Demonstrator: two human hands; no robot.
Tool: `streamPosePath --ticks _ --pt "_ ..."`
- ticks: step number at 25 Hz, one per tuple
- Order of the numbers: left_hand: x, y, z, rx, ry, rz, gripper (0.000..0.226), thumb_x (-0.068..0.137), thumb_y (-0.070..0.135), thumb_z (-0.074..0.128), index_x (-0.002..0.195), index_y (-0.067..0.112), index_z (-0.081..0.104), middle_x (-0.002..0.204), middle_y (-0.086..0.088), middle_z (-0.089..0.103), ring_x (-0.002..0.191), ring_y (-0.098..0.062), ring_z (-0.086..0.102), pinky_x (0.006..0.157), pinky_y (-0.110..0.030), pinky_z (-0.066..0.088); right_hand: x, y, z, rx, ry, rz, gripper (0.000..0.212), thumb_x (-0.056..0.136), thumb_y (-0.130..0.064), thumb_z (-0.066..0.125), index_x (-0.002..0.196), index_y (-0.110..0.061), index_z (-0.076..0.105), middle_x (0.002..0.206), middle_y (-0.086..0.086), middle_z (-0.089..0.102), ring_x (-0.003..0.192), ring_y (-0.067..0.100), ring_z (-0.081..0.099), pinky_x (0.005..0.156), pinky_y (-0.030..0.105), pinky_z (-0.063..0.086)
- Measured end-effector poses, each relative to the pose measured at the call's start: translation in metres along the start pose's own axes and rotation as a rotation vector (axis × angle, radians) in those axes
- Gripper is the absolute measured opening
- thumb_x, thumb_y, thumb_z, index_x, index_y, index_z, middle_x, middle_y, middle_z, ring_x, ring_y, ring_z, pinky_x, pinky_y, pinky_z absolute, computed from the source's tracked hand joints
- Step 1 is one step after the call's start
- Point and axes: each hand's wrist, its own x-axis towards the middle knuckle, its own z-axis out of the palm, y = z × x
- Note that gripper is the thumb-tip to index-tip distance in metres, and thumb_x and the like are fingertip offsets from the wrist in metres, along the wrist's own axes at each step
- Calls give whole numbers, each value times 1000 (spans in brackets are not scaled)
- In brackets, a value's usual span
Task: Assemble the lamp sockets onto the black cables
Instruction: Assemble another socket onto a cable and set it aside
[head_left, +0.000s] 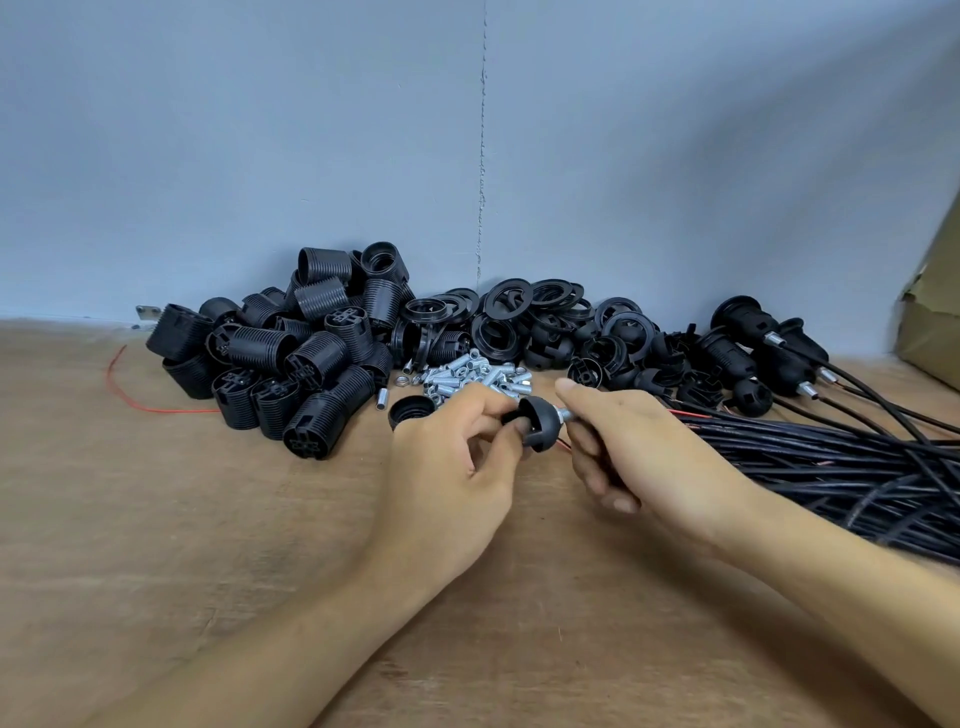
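Socket cap (537, 421), one small black dome, sits between our two hands above the middle of the tabletop (156, 493). Our left hand (457, 467) pinches it by the rim. Our right hand (639, 447), just beside it, curls round one metal tube (565, 414) that lies left to right and points into the cap. We think the tube must go straight in. Socket bodies (291, 353), rings (509, 306) and black cables (831, 462) along the far and right edges are too many to count.

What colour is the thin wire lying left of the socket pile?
The wire is red; head view.
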Motion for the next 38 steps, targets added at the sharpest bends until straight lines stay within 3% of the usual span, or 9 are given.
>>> streamPosePath --ticks 5,10,15,18,21,24,29,33,38 --pt "-1 -2 2 84 -224 -41 13 87 36 60 78 29 65 57 20 63 45 -2 52 48 -12 33 1 7 -3 -411 160 -324 51 104 -41 45 58 -19 42 48 -10 37 47 5 32 48 17 29" --pt "-2 -3 -1 274 -139 138 18 88 28 66 75 26 54 58 12 59 47 -6 49 47 -19 31 9 8 -7 -512 137 -181 47 99 -30 47 57 -16 31 47 -7 32 46 10 26 48 28 28" --pt "-2 0 0 382 -34 184 14 85 31 66 76 27 57 58 13 61 51 -6 53 44 -16 31 10 2 -12 -184 -13 87 55 100 -44 44 50 -21 41 45 -1 36 38 14 27 40 22 27" --pt "3 -8 4 250 -41 -41 16 85 30 68 74 32 58 63 21 65 50 1 54 51 -19 33 17 -2 -29 -355 81 37 61 100 -59 39 57 -20 58 48 -3 51 36 9 37 43 19 33" --pt "7 -15 6 229 -51 -154 17 82 31 70 72 39 58 63 28 65 55 4 56 56 -21 37 19 -14 -62 -476 42 -2 36 94 -46 62 69 -21 66 59 -5 61 48 6 48 54 20 38" --pt "7 -16 7 249 -98 -167 3 79 40 62 78 42 60 67 29 64 58 6 56 57 -22 38 11 -24 -84 -793 -165 54 11 81 -39 80 81 -32 72 71 -9 70 65 6 60 67 24 43" --pt "6 -12 7 326 -175 -147 31 79 47 52 104 39 69 74 36 59 65 6 56 60 -24 42 14 -15 -66 -991 -141 49 12 81 -36 82 86 -33 72 74 -14 70 66 -8 59 60 11 38" --pt "5 -8 5 351 -197 -139 25 78 38 56 100 39 67 65 20 56 66 2 55 60 -25 43 14 -10 -57 -985 -129 7 8 86 -29 78 81 -32 72 77 -11 72 74 -1 63 67 15 43" --pt "6 -7 4 366 -169 -93 14 84 27 70 91 38 65 69 19 46 71 5 50 60 -18 32 10 -19 -65 -1053 -188 44 8 87 -31 75 90 -34 69 83 -15 71 77 -3 61 68 15 42"
